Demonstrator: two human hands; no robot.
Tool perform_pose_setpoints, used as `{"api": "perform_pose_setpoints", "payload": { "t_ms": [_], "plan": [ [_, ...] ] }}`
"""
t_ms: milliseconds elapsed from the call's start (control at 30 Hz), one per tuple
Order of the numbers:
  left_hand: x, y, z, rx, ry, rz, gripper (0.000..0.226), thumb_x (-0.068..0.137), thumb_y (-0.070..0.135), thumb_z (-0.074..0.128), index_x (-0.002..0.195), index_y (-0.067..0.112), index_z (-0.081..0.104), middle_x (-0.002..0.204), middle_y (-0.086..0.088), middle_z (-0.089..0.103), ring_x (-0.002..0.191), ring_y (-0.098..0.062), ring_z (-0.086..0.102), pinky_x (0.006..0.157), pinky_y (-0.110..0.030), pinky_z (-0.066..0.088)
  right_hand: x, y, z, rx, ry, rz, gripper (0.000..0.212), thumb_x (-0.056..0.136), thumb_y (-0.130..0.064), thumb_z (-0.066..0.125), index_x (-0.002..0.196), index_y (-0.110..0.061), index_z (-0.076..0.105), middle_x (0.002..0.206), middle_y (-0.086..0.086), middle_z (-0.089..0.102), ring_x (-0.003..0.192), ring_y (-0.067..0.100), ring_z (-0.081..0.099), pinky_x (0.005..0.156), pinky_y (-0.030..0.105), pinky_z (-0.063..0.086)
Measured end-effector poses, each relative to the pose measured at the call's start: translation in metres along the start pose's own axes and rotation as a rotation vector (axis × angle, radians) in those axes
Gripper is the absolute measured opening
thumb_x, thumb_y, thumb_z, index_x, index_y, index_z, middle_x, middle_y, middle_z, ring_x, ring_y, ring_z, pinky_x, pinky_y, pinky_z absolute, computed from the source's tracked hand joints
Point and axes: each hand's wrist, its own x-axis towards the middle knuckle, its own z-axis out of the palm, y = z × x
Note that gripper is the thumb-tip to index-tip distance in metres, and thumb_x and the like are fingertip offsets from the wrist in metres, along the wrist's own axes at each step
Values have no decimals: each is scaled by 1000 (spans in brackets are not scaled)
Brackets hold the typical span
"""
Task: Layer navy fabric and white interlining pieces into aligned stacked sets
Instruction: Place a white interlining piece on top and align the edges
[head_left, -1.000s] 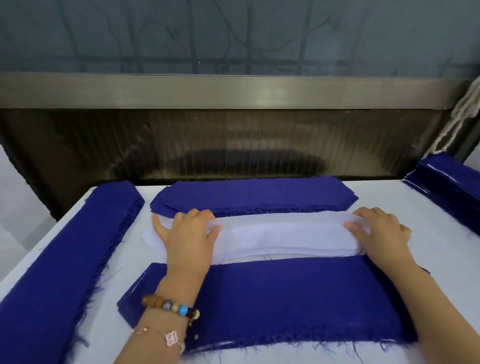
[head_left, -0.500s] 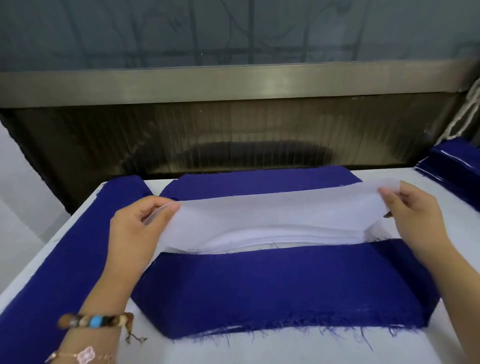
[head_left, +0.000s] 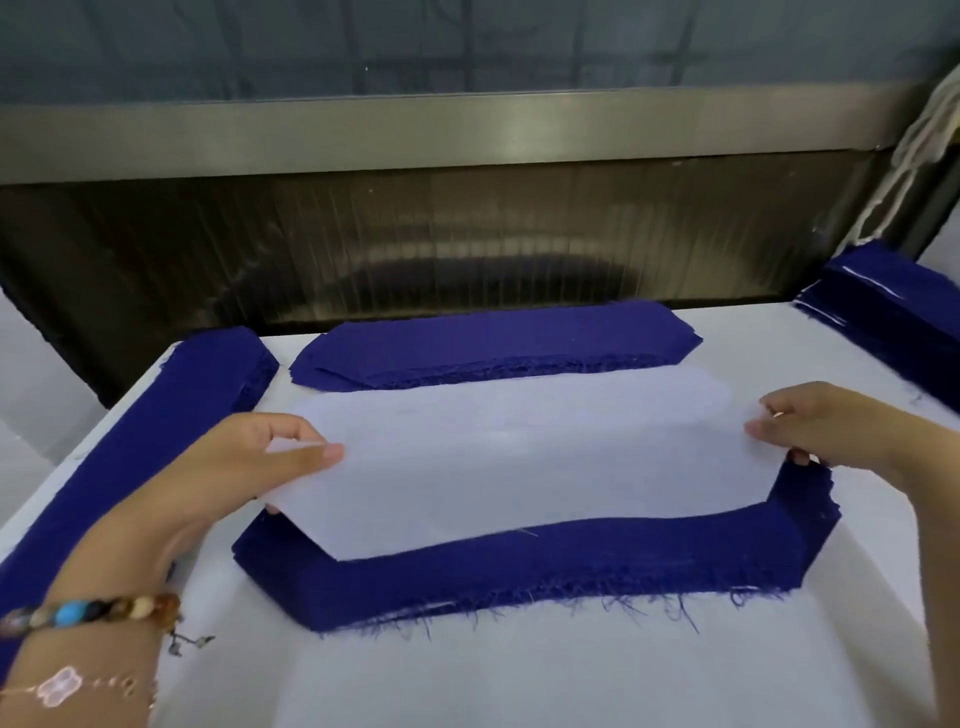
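From my screen, the white interlining piece (head_left: 519, 467) is a thin, slightly see-through sheet, long with clipped corners. It is stretched flat over the near navy stack (head_left: 571, 566), covering most of its top; I can't tell whether it touches. That stack is thick woven cloth with the same clipped-corner outline and frayed threads along its front edge.

The left hand (head_left: 228, 467) pinches the sheet's left end, thumb on top and the curled fingers (head_left: 291, 423) behind. The right hand (head_left: 841, 431) pinches the right end the same way.

On the pale worktop (head_left: 519, 675), a second navy stack (head_left: 493, 343) lies behind, a long navy pile (head_left: 130, 457) runs down the left, and another navy pile (head_left: 893, 306) sits far right.
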Motion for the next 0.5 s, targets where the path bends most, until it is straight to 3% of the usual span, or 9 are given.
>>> {"api": "perform_pose_setpoints", "payload": {
  "t_ms": [100,200,267,400,500],
  "plan": [
    [-2,-1,1,136,-64,-38,30,65,56,70,78,30,75,89,13,74,83,-5,69,78,-23,45,0,1,2,-33,-43,33,20,89,-37,61,86,-17,63,65,2,60,61,17,53,55,26,38],
    [0,-3,2,148,-2,-12,29,65,57,68,76,32,75,86,14,74,87,-6,67,79,-22,43,5,-2,4,-99,13,-1,36,81,-60,60,91,-25,61,94,-3,59,84,17,55,73,30,40],
    [0,-3,1,131,11,21,24,63,54,69,75,34,74,84,10,75,84,-8,69,78,-20,44,7,-4,6,-149,21,-75,34,80,-58,62,95,-28,60,103,-6,55,95,18,51,80,32,38],
    [-3,-3,-6,63,-71,50,30,63,52,72,80,28,75,87,1,76,85,-10,71,91,-27,44,4,2,0,-170,-44,-97,26,79,-53,65,88,-29,63,98,-7,59,88,14,53,80,31,41],
    [-4,-4,-8,54,-96,42,37,62,53,74,84,23,75,86,-9,75,87,-17,71,96,-30,43,0,7,-5,-168,-60,-81,28,76,-56,67,86,-30,64,94,-7,60,83,12,54,68,25,41]
  ]
}}
